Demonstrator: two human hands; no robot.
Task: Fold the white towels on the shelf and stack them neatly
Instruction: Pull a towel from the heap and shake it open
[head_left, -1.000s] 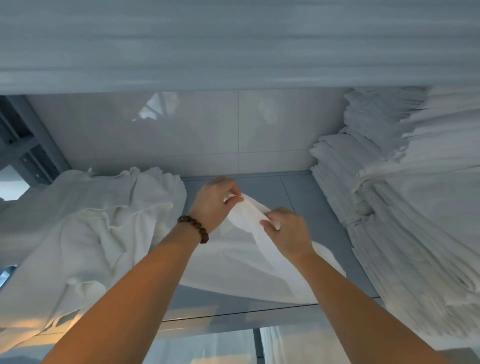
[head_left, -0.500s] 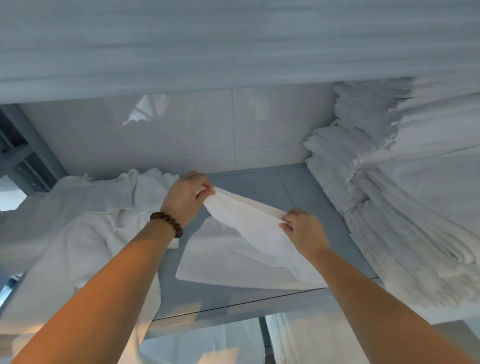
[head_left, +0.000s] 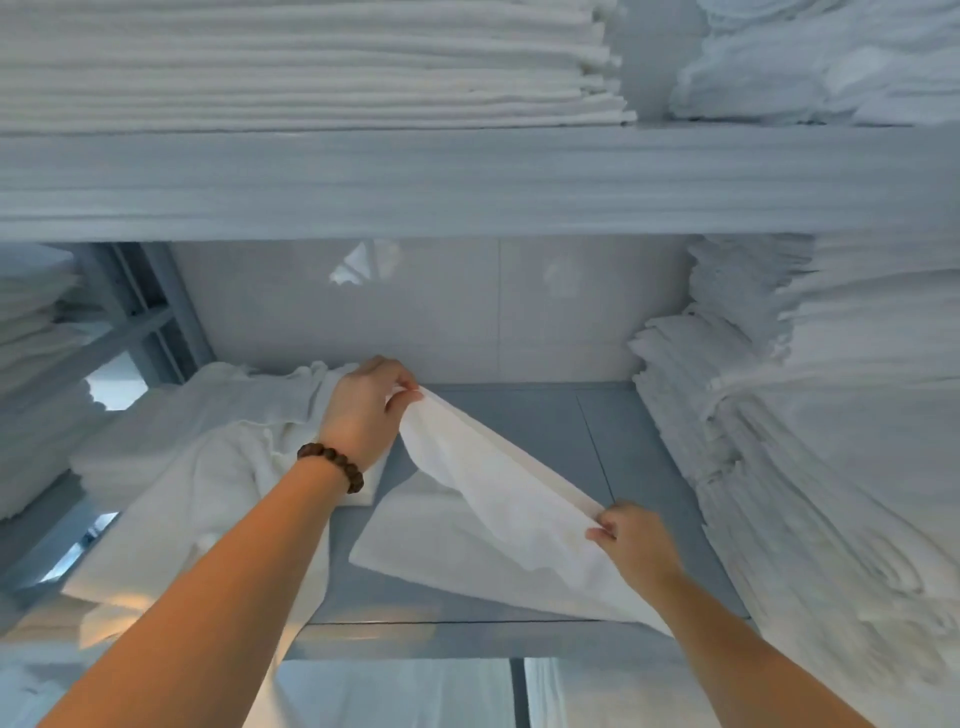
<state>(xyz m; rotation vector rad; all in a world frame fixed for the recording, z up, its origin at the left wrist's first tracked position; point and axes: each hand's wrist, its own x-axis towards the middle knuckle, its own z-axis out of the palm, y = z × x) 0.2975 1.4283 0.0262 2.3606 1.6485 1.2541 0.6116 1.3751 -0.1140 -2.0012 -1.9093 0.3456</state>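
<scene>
A white towel (head_left: 483, 525) is stretched above the grey shelf (head_left: 524, 431), its lower part resting on the shelf board. My left hand (head_left: 363, 410), with a bead bracelet on the wrist, pinches the towel's far corner near the back wall. My right hand (head_left: 636, 540) pinches the near corner of the same edge, so the edge runs taut and diagonal between them. A heap of unfolded white towels (head_left: 197, 467) lies on the shelf to the left. A tall stack of folded white towels (head_left: 810, 441) fills the right side.
Another shelf (head_left: 467, 176) runs overhead, carrying folded white stacks (head_left: 311, 62). A tiled wall (head_left: 441, 312) closes the back. A metal frame (head_left: 150, 322) stands at the left with more linen beyond it. Below the shelf's front edge (head_left: 467, 636) hangs more white cloth.
My hands have moved apart along the towel's edge: the left toward the back wall, the right toward the front right. The edge is now pulled straight. The view has tilted up.
</scene>
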